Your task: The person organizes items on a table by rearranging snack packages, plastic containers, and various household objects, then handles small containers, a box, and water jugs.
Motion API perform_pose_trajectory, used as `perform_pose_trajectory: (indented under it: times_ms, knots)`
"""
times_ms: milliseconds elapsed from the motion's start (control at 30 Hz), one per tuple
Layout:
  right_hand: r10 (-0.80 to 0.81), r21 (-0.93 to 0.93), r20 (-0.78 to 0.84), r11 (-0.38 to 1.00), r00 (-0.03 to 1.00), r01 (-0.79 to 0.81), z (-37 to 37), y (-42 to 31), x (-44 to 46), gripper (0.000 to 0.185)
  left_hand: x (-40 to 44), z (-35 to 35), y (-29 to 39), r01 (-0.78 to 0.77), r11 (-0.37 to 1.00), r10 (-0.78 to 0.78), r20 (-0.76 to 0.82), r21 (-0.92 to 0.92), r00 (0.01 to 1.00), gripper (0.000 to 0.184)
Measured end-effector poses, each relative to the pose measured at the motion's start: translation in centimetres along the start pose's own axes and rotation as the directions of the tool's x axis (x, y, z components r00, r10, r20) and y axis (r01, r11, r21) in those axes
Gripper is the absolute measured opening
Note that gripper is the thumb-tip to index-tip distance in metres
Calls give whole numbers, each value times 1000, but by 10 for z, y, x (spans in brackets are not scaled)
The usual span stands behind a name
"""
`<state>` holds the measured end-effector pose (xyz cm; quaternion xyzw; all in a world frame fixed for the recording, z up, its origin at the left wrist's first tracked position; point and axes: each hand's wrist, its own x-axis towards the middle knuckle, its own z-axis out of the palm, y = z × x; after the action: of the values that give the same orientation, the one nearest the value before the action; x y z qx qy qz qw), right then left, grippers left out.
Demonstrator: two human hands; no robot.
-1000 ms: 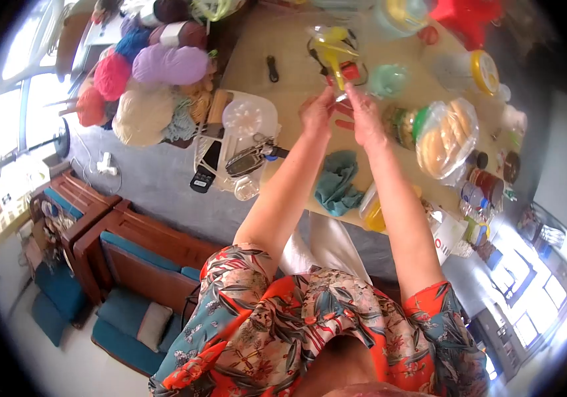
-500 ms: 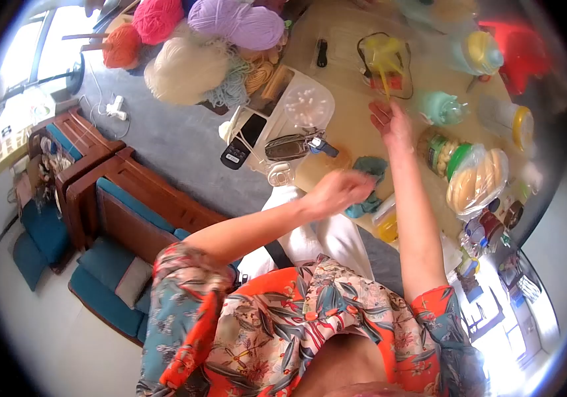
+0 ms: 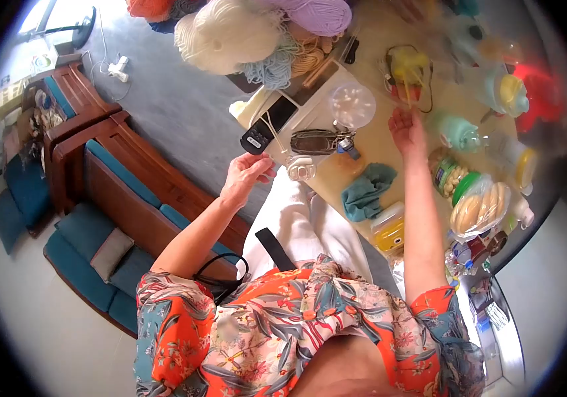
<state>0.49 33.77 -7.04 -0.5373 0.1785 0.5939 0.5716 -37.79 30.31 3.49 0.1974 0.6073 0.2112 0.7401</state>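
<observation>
My right hand [image 3: 408, 131] reaches forward over the table with curled fingers around the thin stem of a yellow, blurred, flower-like thing [image 3: 410, 65]. Beneath that thing lie a dark cable and a red-orange piece. Loosely bent, my left hand [image 3: 249, 177] hovers at the near table edge, just below a black remote control [image 3: 261, 136]; nothing shows in its fingers. Beside the remote are a grey-brown pouch [image 3: 314, 141] and a small white device [image 3: 302, 168]. A clear round container of white sticks [image 3: 352, 104] stands behind the pouch.
Yarn balls, cream [image 3: 227, 36] and lilac [image 3: 320, 14], pile up at the back left. Between my arms lie a teal cloth [image 3: 368, 192] and a yellow-filled box [image 3: 389, 231]. On the right are a green-lidded jar [image 3: 447, 169] and bagged bread [image 3: 480, 210].
My left hand has swung left from beside the teal cloth to near the remote. My right hand remains at the yellow thing's stem. The whole view has shifted and turned slightly.
</observation>
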Motion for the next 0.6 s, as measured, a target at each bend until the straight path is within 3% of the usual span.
perform_pose_trajectory:
  times_ms: [200, 300, 400, 433, 500, 600]
  knots:
    - [62, -121, 224, 992, 973, -35, -3, 17, 7, 18, 3, 10, -10, 8, 997, -10, 19, 75, 1000, 18]
    - [95, -140, 177, 988, 980, -70, 15, 23, 1, 17, 10, 18, -10, 2, 991, -9, 54, 136, 998, 18]
    - [40, -87, 280, 996, 959, -16, 33, 29, -3, 16, 10, 23, -6, 33, 974, -35, 7, 226, 999, 19]
    - [42, -72, 241, 997, 970, -25, 34, 32, 3, 15, 11, 22, -8, 39, 966, -39, -5, 255, 999, 25]
    - [52, -39, 163, 998, 985, -46, 36, 39, 18, 13, 10, 24, -8, 16, 972, -16, -3, 234, 1000, 24]
    - [99, -57, 242, 994, 965, -88, 33, 44, 28, 9, 7, 25, -9, -23, 984, 23, 4, 179, 1000, 19]
